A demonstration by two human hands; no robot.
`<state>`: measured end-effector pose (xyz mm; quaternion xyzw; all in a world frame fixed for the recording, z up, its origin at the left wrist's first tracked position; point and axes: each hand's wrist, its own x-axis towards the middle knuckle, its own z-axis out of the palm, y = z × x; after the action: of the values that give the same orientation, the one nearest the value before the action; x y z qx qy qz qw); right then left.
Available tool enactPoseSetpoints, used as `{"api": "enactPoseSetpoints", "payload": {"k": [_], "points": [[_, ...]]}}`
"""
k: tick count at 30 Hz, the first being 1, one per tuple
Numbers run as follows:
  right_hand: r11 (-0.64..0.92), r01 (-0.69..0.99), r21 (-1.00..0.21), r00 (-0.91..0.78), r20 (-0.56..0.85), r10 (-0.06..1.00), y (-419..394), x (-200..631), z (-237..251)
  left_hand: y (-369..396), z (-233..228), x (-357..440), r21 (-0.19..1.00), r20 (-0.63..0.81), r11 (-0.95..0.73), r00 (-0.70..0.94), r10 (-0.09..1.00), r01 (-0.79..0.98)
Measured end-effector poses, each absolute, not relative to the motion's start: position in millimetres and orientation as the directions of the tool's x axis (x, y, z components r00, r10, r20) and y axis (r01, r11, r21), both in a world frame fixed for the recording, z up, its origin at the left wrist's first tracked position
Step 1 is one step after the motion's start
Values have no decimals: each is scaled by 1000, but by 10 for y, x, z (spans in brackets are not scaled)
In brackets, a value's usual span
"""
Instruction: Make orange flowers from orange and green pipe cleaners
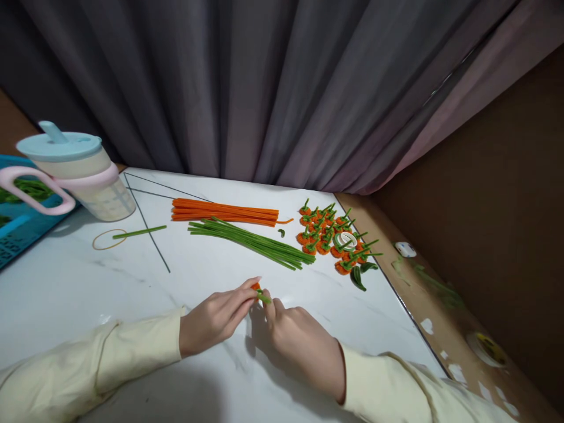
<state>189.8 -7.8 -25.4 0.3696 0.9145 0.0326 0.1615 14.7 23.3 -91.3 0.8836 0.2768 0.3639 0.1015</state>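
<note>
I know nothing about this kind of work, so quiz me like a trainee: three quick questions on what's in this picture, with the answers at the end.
1. Fill the gap: the left hand and right hand meet at a small piece coloured green and ____.
2. Which of these lies nearest the hands?
a) the orange bundle
b) the green bundle
c) the curtain
3. True or false: the lidded cup stands on the person's left side of the table.

Key: 1. orange; 2. b; 3. true.
</note>
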Motion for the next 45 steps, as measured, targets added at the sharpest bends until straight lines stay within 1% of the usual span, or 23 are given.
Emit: {"api": "enactPoseSetpoints", "payload": {"k": [3, 5, 7, 9, 11, 13, 16, 17, 19, 22, 27, 29, 32, 35, 38, 40, 42, 44, 45], "points": [[680, 731, 59, -628, -331, 704, -40, 1923, -186, 235, -909, 153, 263, 655, -871, 586, 477, 415], [641, 768, -18, -604, -353, 715, -20, 1938, -151, 238, -911, 157, 228, 667, -883, 596, 448, 409], [630, 776, -32, -599, -351, 720, -12, 1943, -142, 240, -914, 158, 228, 658, -886, 607, 445, 403], [649, 761, 10, -606, -346, 716, -17, 1938, -161, 241, -918, 159, 249, 645, -883, 613, 457, 397], [667, 742, 69, -613, -332, 717, -31, 1927, -197, 242, -921, 161, 304, 638, -874, 601, 482, 379], [681, 722, 124, -629, -294, 720, -48, 1916, -236, 242, -920, 168, 429, 619, -836, 562, 549, 344], [702, 691, 170, -664, -236, 710, -70, 1902, -278, 242, -908, 186, 679, 510, -688, 508, 694, 257], [706, 685, 177, -670, -226, 707, -74, 1899, -284, 242, -900, 192, 743, 463, -627, 499, 733, 232], [712, 676, 193, -678, -216, 702, -76, 1891, -284, 241, -885, 201, 816, 399, -543, 488, 776, 198], [724, 656, 216, -689, -221, 690, -73, 1884, -267, 238, -870, 204, 830, 391, -528, 487, 781, 181], [763, 618, 191, -713, -272, 646, -69, 1899, -220, 232, -889, 187, 740, 479, -640, 507, 717, 207], [771, 619, 147, -716, -297, 632, -54, 1910, -184, 231, -901, 181, 685, 519, -695, 522, 677, 220], [729, 683, 39, -673, -352, 650, 7, 1921, -114, 236, -912, 175, 627, 551, -739, 531, 644, 247], [650, 755, -85, -619, -417, 665, 98, 1923, -57, 247, -915, 173, 625, 537, -733, 532, 655, 271], [568, 792, -226, -600, -466, 651, 184, 1929, -36, 256, -920, 174, 639, 518, -715, 529, 672, 282], [435, 824, -364, -567, -511, 646, 230, 1945, -39, 257, -928, 177, 646, 511, -708, 527, 679, 285], [240, 827, -508, -531, -565, 632, 270, 1972, -47, 252, -937, 179, 656, 503, -705, 540, 675, 272], [65, 793, -606, -517, -613, 597, 309, 2006, -55, 241, -945, 181, 669, 488, -700, 564, 666, 248], [1, 770, -638, -522, -629, 576, 330, 2022, -58, 236, -947, 181, 675, 480, -698, 576, 662, 240]]}}
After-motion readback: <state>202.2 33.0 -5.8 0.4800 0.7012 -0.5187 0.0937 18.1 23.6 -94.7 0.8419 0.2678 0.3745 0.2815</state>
